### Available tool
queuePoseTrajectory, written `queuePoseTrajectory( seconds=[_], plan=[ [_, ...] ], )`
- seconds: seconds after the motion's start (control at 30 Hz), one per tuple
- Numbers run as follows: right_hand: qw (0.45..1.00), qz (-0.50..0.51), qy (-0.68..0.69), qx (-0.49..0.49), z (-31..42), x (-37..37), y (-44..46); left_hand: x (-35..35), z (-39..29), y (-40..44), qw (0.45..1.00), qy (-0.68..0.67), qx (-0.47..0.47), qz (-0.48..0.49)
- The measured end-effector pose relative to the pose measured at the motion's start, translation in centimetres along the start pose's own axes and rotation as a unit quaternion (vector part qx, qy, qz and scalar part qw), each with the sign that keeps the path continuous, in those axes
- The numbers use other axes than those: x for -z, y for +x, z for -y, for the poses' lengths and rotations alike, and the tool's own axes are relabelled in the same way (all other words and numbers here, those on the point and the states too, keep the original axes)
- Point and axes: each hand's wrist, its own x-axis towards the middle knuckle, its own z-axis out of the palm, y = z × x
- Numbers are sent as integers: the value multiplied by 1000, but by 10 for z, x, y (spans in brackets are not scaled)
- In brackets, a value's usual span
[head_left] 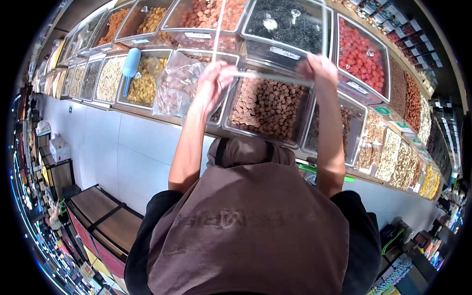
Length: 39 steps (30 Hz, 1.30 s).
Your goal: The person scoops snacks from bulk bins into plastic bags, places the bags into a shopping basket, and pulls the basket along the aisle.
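Free room lies between the forearms (330,123), above the brown pieces (269,108); the clear lid (275,77) bars the far side, and a plastic bag (172,83) crowds the left.

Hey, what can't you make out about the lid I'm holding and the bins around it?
All in the head view:
- Clear lid: far edge cut off by the picture's top edge.
- Right hand: fingertips blurred, so their exact grip is unclear.
- Bag: creases and glare obscure what's inside; it also covers part of the bins behind.
- Right forearm: hides part of a bin's contents.
- Label: print too small to read.
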Motion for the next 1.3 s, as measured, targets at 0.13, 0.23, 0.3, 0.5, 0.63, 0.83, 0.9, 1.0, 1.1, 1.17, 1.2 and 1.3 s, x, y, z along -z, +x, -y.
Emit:
queuePoseTrajectory(
  seconds=[0.13,0.23,0.3,0.5,0.63,0.83,0.9,1.0,1.1,1.17,1.2,1.3],
  plan=[
    [990,-57,119,-40,-34,53,-97,13,44,-56,970,225,37,88],
    [981,-87,159,-70,-75,66,-148,18,63,-70,826,560,-42,52],
    [971,-108,193,-85,-99,66,-172,40,89,-63,760,640,-107,43],
    [973,-81,212,-36,-102,54,-186,56,99,-35,728,677,-107,7],
    [983,-67,158,-69,-111,66,-204,47,95,-33,817,563,-124,18],
    [970,-88,200,-107,-124,45,-185,48,116,-39,786,604,-129,10],
    [967,-89,214,-100,-138,34,-172,54,120,-46,751,647,-135,18],
    [970,-78,198,-113,-155,24,-155,62,125,-49,729,662,-170,23],
    [970,-78,194,-121,-169,19,-147,65,128,-51,702,687,-186,15],
    [974,-83,178,-115,-179,22,-148,62,135,-52,678,704,-214,-2],
    [974,-87,176,-114,-178,25,-146,61,136,-52,680,701,-215,2],
    [981,-64,31,-179,-175,29,-139,60,137,-50,670,713,-205,-13]
  ],
)
